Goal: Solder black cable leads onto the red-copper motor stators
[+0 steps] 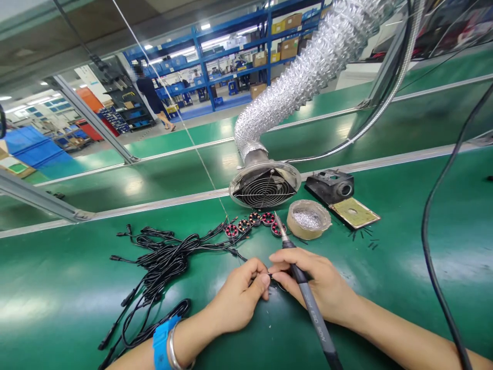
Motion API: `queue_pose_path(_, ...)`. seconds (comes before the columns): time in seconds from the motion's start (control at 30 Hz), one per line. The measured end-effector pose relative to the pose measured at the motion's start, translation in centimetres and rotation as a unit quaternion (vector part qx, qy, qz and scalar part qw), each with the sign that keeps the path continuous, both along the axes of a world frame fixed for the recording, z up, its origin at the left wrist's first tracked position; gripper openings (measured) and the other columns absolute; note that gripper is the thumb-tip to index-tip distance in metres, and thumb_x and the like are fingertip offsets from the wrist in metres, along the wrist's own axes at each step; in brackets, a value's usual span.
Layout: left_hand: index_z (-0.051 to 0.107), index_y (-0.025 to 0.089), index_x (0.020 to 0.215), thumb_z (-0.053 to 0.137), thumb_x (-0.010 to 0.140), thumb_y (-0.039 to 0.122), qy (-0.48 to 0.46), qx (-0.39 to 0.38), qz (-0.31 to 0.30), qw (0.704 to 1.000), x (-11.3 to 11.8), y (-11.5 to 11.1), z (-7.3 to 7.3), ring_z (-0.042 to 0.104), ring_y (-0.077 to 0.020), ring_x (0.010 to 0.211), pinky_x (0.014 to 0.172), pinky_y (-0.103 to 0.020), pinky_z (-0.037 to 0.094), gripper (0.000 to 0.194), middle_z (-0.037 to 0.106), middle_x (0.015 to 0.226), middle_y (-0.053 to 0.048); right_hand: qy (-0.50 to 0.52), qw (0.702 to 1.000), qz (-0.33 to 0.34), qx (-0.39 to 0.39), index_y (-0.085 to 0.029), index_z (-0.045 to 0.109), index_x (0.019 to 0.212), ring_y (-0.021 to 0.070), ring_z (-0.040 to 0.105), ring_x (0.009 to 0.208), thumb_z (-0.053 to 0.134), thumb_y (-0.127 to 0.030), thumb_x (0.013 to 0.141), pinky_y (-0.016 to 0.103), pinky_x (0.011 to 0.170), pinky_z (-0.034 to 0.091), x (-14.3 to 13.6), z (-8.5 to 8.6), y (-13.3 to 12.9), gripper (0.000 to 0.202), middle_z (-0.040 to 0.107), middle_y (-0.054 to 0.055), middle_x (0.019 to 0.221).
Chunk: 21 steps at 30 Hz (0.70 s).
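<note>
My left hand [246,290] is closed in a pinch on the end of a black cable [239,255], over the green bench. Close beside it, my right hand [314,280] is wrapped round a soldering iron [308,295] whose tip points up and away. The right thumb and forefinger also meet near the cable end; what lies between them is too small to make out. Just beyond the hands, several small round parts [268,219] with red and black pieces stand in a curved row. A tangle of black cables [165,264] spreads to the left of my left hand.
A fan fume hood [265,187] hangs from a silvery flexible duct [285,85]. Near it are a round tub [309,220] of silvery bits and an iron stand [332,186] with a yellow sponge [355,212]. A black cord [427,221] crosses at right. A person [152,95] walks far back.
</note>
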<state>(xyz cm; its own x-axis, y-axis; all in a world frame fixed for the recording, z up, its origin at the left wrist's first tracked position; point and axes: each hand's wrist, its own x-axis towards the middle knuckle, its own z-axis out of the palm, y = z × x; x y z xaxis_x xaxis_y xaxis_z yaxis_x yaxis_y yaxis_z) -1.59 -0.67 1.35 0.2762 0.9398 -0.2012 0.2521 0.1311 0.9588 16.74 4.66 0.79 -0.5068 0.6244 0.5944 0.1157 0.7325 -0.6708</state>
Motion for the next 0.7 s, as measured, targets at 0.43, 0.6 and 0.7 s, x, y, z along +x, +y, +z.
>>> queue_pose_path(0.43, 0.045, 0.020, 0.075, 0.058, 0.076, 0.074, -0.106, -0.112, 0.007, 0.988, 0.0, 0.6, -0.1, 0.030, -0.0089, 0.048, 0.052, -0.023, 0.025, 0.055, 0.046, 0.050, 0.007, 0.017, 1.000, -0.001, 0.012, -0.025, 0.062, 0.106, 0.0132, 0.066, 0.066, 0.059, -0.011, 0.089, 0.022, 0.061, 0.053, -0.2, -0.3, 0.1, 0.022, 0.073, -0.001, 0.079)
queue_pose_path(0.6, 0.043, 0.021, 0.069, 0.058, 0.078, 0.067, -0.069, -0.096, 0.060, 0.991, 0.4, 0.6, 0.2, 0.029, -0.0086, 0.046, 0.050, -0.023, 0.024, 0.049, 0.040, 0.046, 0.009, 0.017, 0.999, 0.011, 0.050, -0.025, 0.061, 0.111, 0.0141, 0.064, 0.067, 0.053, -0.011, 0.092, 0.023, 0.060, 0.052, 0.0, 0.3, 0.2, 0.025, 0.073, 0.000, 0.080)
queue_pose_path(0.7, 0.044, 0.021, 0.069, 0.057, 0.078, 0.061, -0.049, -0.092, 0.082, 0.991, 0.6, 0.7, 0.3, 0.029, -0.0088, 0.045, 0.049, -0.023, 0.023, 0.042, 0.037, 0.045, 0.010, -0.010, 1.000, 0.001, 0.021, -0.026, 0.056, 0.126, 0.0136, 0.065, 0.066, 0.050, -0.012, 0.095, 0.023, 0.062, 0.053, 1.0, 1.2, 0.0, 0.034, 0.072, 0.000, 0.080)
